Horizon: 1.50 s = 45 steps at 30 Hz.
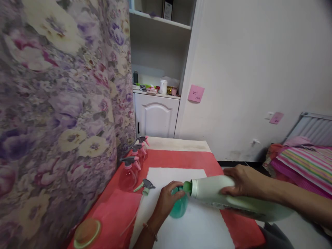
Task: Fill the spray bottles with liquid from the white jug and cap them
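Observation:
My left hand [169, 197] is wrapped round the top of a small green see-through spray bottle [179, 207] without its head, which stands on a white sheet [199, 228]. My right hand [240, 181] grips a large pale green detergent bottle [212, 188], tipped nearly level with its mouth pointing left. The green spout in that mouth sits right by the top of the small bottle; whether liquid is flowing I cannot tell. A grey and green spray head [146, 186] with a thin tube lies left of my left hand.
Several pink spray bottles [129, 176] with grey and pink heads stand along the table's left edge, beside a floral curtain [64, 103]. An orange-brown cap with a pale green rim [87, 233] lies at the near left. Behind the table is a white cabinet [157, 114].

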Tool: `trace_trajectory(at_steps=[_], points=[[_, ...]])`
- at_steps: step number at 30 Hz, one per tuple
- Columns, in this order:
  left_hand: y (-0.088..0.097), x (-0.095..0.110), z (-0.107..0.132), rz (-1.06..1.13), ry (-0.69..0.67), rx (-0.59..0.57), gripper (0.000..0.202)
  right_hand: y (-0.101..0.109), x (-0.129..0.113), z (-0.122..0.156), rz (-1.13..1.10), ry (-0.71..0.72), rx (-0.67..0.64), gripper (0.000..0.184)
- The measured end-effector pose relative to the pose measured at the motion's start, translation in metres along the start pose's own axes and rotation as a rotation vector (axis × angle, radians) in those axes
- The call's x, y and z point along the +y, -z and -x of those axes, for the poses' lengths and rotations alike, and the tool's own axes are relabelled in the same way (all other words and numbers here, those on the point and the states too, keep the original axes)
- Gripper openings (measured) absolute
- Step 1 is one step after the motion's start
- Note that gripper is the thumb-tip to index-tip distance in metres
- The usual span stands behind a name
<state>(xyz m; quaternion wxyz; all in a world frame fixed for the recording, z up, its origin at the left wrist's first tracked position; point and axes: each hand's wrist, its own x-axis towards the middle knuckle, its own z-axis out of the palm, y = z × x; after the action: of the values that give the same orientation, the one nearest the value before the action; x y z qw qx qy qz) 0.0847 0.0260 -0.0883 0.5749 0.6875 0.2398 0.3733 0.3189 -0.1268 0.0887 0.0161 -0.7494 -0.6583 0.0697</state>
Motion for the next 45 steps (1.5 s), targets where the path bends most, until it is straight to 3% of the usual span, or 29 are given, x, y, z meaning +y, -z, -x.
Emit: trace_trajectory(at_steps=[19, 45], points=[[-0.0019, 0.0009, -0.0007, 0.004, 0.004, 0.011, 0.023, 0.0012, 0.0016, -0.0026, 0.043, 0.033, -0.032, 0.047], [-0.0018, 0.0028, 0.0005, 0.0, 0.01, 0.008, 0.023, 0.0061, -0.0031, -0.0023, 0.058, 0.018, -0.039, 0.042]])
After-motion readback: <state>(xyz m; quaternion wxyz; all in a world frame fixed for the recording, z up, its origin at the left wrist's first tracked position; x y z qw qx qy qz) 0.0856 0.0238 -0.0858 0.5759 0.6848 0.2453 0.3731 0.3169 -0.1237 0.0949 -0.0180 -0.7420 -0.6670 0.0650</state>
